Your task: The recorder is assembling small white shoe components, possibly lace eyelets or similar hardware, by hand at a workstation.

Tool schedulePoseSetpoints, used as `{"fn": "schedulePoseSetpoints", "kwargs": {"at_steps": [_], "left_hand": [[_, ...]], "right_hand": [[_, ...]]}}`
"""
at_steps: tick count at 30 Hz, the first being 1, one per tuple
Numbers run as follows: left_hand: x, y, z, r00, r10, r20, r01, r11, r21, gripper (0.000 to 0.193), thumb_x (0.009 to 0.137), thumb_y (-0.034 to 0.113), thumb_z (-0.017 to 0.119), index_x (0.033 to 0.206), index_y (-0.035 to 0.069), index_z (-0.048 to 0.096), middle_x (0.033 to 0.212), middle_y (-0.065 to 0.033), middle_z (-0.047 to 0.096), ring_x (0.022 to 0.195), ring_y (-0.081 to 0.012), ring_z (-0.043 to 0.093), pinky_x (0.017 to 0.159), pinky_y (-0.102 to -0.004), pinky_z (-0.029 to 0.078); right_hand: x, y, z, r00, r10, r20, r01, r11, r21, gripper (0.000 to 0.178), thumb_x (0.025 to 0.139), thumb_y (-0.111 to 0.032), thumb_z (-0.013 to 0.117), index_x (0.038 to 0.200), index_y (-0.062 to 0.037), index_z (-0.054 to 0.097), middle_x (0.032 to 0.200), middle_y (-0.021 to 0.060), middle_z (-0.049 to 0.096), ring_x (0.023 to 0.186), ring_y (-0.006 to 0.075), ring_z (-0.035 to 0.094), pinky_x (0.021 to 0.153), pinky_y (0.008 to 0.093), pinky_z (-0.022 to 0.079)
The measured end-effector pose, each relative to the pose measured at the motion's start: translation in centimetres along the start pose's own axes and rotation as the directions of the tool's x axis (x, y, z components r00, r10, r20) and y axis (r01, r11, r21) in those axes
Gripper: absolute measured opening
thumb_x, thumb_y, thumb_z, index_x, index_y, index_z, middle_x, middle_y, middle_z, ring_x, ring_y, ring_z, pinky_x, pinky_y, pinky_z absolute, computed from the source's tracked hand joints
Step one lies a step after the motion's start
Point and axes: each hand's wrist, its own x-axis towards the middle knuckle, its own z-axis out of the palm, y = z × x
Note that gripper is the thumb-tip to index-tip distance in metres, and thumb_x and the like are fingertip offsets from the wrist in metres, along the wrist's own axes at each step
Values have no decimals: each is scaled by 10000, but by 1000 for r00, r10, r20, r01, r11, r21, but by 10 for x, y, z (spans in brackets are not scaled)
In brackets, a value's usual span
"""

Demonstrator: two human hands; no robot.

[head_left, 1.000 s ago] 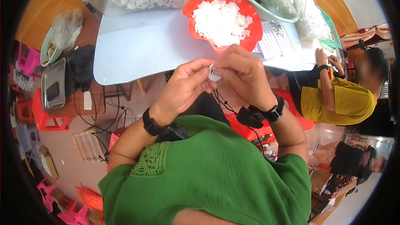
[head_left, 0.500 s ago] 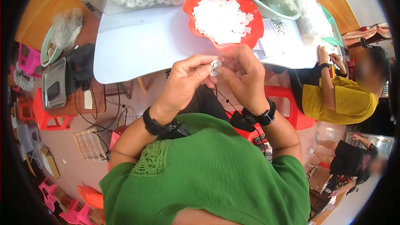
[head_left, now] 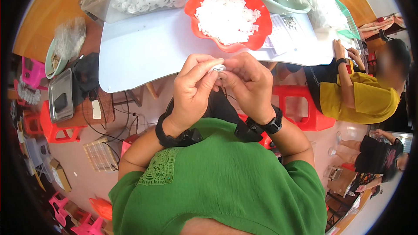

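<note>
Both my hands meet in front of me, just off the near edge of the white table (head_left: 143, 56). Between thumb and forefinger, my left hand (head_left: 191, 89) pinches a small round white plastic part (head_left: 217, 68) that has some grey on it. From the other side, the thumb and fingertips of my right hand (head_left: 250, 87) are closed on the same part. Its far side is hidden by my fingers. Beyond them on the table stands a red wavy-rimmed bowl (head_left: 264, 30) heaped with small flat white plastic pieces (head_left: 226, 19).
At the back left, a clear bin (head_left: 98, 6) holds many round white parts. A pale green basin (head_left: 278, 6) is behind the bowl. To the right, a person in a yellow shirt (head_left: 359, 100) works at the table. A red stool (head_left: 311, 111) stands between us.
The round white part has tilted between my fingertips, and both hands have shifted slightly left. The bowl and bin sit a little further left in view.
</note>
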Motion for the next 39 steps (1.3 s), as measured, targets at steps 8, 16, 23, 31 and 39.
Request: {"fn": "schedulePoseSetpoints", "kwargs": {"at_steps": [8,16,23,31,39], "left_hand": [[-2,1,3,989,144,-17,-139,976,169,192,927,2,487,1074,-42,602,1045,-91,541,715,-104,569,580,-213,466],[10,1,-1,985,-163,49,168,980,-105,281,973,96,418,1175,-59,538,1031,-113,572,756,-129,582,635,-237,486],[13,3,-9,931,-344,125,362,812,-458,366,970,155,445,1270,-54,465,958,-101,611,758,-149,598,686,-273,514],[45,14,-33,873,-448,195,482,854,-195,224,902,83,525,1089,-22,593,825,-92,652,622,-116,611,555,-232,513],[174,80,-103,929,-319,-188,153,792,-591,323,940,176,494,1158,-54,558,941,-133,654,800,-113,581,733,-211,481]], "right_hand": [[-5,0,4,998,-40,-52,41,999,23,143,752,116,629,829,24,552,737,84,536,606,153,614,518,251,489],[8,2,-6,922,379,85,-383,854,352,34,823,51,599,825,31,572,711,60,604,590,77,574,506,211,480],[9,10,-12,860,491,139,-489,714,502,41,836,24,600,870,37,581,758,72,616,574,74,558,507,212,485],[12,-5,-28,903,419,93,-423,831,361,83,833,10,609,912,29,589,758,30,611,617,63,568,530,196,470],[82,-16,-108,965,261,18,-261,964,43,99,836,-61,638,879,26,617,723,22,616,600,54,561,535,203,471]]}}
